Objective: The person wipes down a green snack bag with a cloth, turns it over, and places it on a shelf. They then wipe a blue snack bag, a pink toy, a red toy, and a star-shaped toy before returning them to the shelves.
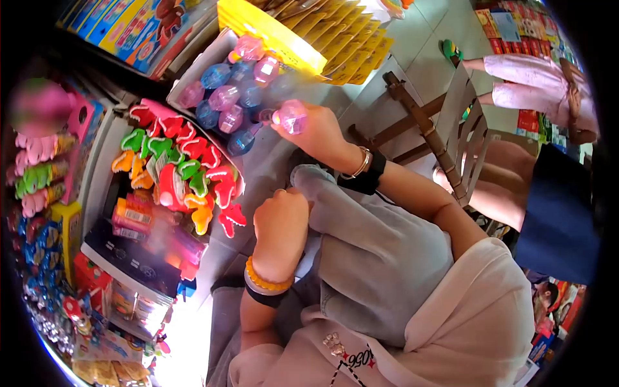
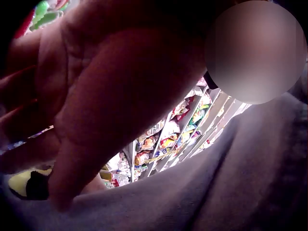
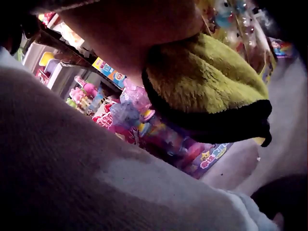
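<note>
A pink see-through bottle [image 1: 291, 117] with a yellow neck is held at the fingers of my right hand [image 1: 325, 137], beside an open box [image 1: 173, 97] of pink and blue bottles [image 1: 224, 97]. In the right wrist view, a yellow cloth with black trim [image 3: 211, 86] comes out from under that hand [image 3: 130, 33], and the pink bottle [image 3: 137, 96] shows by the fingertips. A blue bottle [image 3: 125, 115] is close by. My left hand [image 1: 282, 222] rests near the knee, holding nothing; its palm [image 2: 110, 91] and loose fingers show in the left wrist view.
Red, green and orange toothed toys [image 1: 184, 161] fill a tray left of the bottles. Yellow packets [image 1: 342, 39] stand in a row behind. At right are a wooden chair [image 1: 425, 122], a person in pink trousers [image 1: 525, 74] and another person's bare legs [image 1: 503, 184].
</note>
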`<state>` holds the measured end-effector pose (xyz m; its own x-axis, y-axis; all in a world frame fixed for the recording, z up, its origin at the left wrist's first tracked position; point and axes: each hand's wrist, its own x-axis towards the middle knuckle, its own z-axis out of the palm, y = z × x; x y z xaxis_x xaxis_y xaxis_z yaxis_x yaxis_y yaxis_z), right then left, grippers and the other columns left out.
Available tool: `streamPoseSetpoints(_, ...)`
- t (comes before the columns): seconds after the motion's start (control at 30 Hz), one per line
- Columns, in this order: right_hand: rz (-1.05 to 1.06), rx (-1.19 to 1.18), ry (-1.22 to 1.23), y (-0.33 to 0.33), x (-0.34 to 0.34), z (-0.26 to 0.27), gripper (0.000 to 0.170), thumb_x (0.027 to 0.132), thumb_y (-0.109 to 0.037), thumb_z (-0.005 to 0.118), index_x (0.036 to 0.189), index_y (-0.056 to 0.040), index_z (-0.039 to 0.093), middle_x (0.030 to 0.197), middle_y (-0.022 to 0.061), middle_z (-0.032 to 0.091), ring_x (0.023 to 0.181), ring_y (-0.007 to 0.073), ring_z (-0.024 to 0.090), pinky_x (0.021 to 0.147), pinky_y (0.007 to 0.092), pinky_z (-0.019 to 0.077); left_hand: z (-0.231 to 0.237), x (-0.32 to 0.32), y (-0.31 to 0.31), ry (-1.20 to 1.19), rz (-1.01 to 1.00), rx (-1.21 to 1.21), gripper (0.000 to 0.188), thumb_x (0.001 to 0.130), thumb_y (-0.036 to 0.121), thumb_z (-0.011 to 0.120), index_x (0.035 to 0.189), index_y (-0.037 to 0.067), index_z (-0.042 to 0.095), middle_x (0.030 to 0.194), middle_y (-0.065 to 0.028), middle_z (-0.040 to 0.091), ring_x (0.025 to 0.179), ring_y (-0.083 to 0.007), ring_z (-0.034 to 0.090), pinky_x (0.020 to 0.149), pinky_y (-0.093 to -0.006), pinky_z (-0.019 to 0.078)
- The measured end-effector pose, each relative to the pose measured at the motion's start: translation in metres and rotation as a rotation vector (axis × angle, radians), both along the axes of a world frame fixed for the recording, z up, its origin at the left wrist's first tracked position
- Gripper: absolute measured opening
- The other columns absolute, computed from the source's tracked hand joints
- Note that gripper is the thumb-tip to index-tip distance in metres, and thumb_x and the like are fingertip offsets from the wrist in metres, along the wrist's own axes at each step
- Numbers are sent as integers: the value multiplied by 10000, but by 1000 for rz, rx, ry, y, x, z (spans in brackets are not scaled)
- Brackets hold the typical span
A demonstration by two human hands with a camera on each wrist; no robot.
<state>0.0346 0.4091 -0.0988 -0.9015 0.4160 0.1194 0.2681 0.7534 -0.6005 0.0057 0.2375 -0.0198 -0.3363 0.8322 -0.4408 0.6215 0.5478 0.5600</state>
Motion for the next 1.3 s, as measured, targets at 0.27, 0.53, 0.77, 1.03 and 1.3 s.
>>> streamPoseSetpoints(0.27, 99, 69, -189, -2, -7, 3, 234, 784, -287, 642, 950, -127, 602, 828, 116, 635, 684, 339, 620, 582, 432, 496, 4, -9, 8, 1, -9, -11, 286, 835, 281, 638, 811, -2, 602, 747, -183, 617, 677, -350, 629, 589, -425, 506)
streamPoseSetpoints(0.53, 143, 66, -274, -1, -7, -18, 297, 804, -312, 652, 1021, -114, 609, 779, 130, 626, 737, 359, 613, 629, 437, 492, 2, -8, 2, 34, 28, 53, 271, 832, 276, 644, 792, 10, 606, 712, -154, 625, 655, -327, 637, 566, -396, 510)
streamPoseSetpoints(0.77, 275, 269, -498, 20, -8, 89, 376, 797, -418, 649, 734, -55, 572, 646, 161, 572, 646, 360, 589, 560, 456, 467, 21, -21, -10, 73, 88, 23, 287, 836, 285, 640, 811, 1, 610, 714, -148, 631, 654, -314, 650, 568, -379, 527)
streamPoseSetpoints(1.03, 437, 478, -333, 0, -76, 126, 398, 739, -78, 644, 1126, -140, 576, 1110, 38, 558, 803, 293, 629, 665, 384, 524, 27, -25, -19, 77, 145, 26, 314, 825, 312, 652, 827, -1, 617, 746, -142, 639, 680, -294, 661, 568, -357, 536)
streamPoseSetpoints(1.3, 533, 722, -266, -14, -96, 65, 539, 710, -130, 693, 1220, -178, 526, 917, 79, 561, 609, 256, 629, 504, 372, 508, 25, -22, -25, 121, 167, 12, 290, 820, 298, 659, 817, 10, 624, 730, -128, 646, 666, -265, 672, 541, -341, 539)
